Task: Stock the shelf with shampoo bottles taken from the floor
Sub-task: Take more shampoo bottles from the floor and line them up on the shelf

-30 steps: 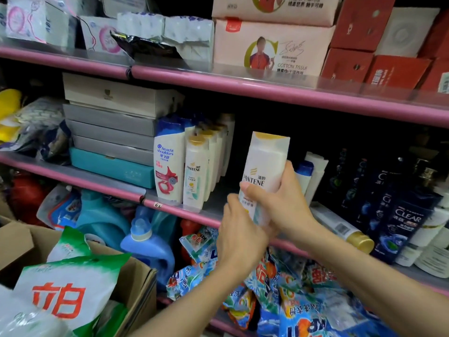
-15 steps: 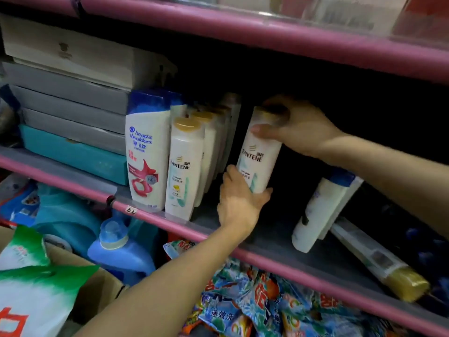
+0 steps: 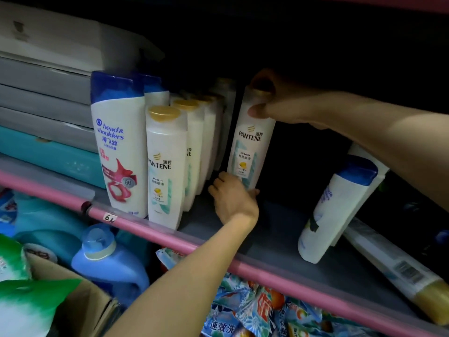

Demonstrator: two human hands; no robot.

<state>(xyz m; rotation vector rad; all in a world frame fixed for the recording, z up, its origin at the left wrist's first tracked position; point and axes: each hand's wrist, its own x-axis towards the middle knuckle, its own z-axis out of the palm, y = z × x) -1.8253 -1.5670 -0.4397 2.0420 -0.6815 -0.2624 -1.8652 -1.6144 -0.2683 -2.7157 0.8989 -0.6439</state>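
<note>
A white Pantene shampoo bottle [image 3: 250, 142] with a gold cap stands upright, deep on the pink-edged shelf [image 3: 194, 244]. My right hand [image 3: 279, 105] grips its top from the right. My left hand [image 3: 233, 198] holds its base from below and in front. To its left runs a row of Pantene bottles [image 3: 166, 166], front to back, beside a blue-capped Head & Shoulders bottle [image 3: 119, 142].
A white bottle with a blue cap [image 3: 337, 210] leans on the shelf at the right. A gold-capped bottle [image 3: 398, 271] lies flat beside it. Stacked boxes [image 3: 48, 93] fill the shelf's left. Below are blue detergent jugs [image 3: 107, 259], a cardboard box [image 3: 82, 305] and colourful packets [image 3: 255, 312].
Both hands have carried the Pantene bottle from in front of the shelf to deep inside it. The right hand shifted from the bottle's body to its cap. The camera moved closer.
</note>
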